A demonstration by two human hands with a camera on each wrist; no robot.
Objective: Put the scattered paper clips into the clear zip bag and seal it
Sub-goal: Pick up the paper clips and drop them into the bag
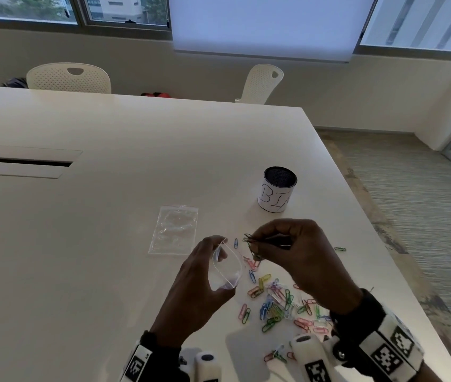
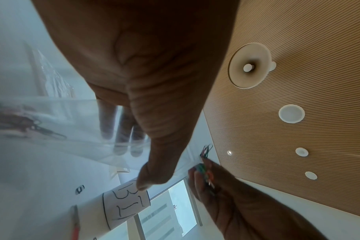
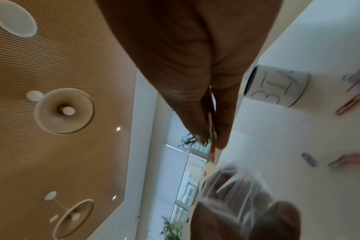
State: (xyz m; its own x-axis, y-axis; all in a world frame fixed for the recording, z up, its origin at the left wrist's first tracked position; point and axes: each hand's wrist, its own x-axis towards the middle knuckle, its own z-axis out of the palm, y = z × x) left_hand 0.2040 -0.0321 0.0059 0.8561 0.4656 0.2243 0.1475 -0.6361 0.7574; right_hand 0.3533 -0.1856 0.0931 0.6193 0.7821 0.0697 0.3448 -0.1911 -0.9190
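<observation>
My left hand [image 1: 210, 268] holds a small clear zip bag [image 1: 227, 267] above the table, its mouth spread wide and facing right. In the left wrist view my thumb and fingers grip the bag [image 2: 76, 123]. My right hand [image 1: 257, 245] pinches a small bunch of paper clips [image 1: 251, 245] just right of the bag's mouth; the same clips [image 3: 211, 142] show between thumb and fingers in the right wrist view. Many coloured paper clips [image 1: 279, 301] lie scattered on the white table [image 1: 108, 216] under my hands.
A second clear zip bag [image 1: 174, 230] lies flat left of my hands. A black mesh cup [image 1: 278, 188] with a white label stands behind them. The table's right edge runs close by, with one green clip [image 1: 340, 248] near it. White chairs stand at the far side.
</observation>
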